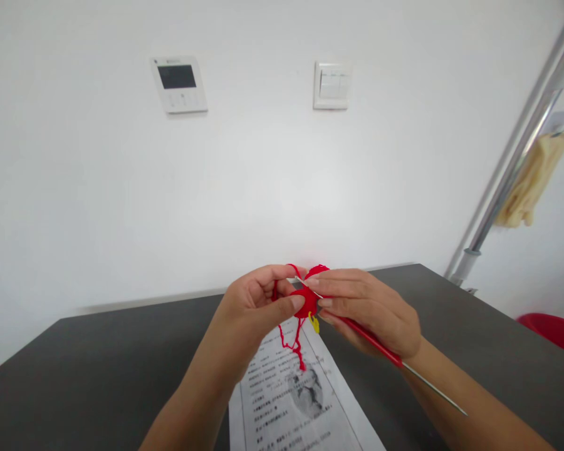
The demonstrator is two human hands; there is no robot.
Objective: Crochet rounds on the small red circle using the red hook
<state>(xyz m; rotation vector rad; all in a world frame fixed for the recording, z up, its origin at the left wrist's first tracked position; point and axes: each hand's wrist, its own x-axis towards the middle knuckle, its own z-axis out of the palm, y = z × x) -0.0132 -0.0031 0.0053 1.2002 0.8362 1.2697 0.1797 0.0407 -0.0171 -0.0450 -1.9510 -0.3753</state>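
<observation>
Hook (375, 342), gripped in the right hand (376, 307), slants forward-left, its tip beside the red yarn (292, 268). I see the left hand (254, 300) pinching the red crochet piece (306, 305)

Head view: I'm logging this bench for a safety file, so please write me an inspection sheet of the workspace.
Surface: dark table, against a white wall.
Job's things: red yarn piece with loose strands hanging below; small yellow loop beside it; red-handled tool, metal at both ends.
Clutter: one printed sheet on the table, below the hands.
Hands: left hand pinches the yarn piece; right hand grips the tool.
Cables: nothing seen.
Surroundings: screen panel and switch on the wall; metal pole, yellowish cloth and red object at right.
</observation>
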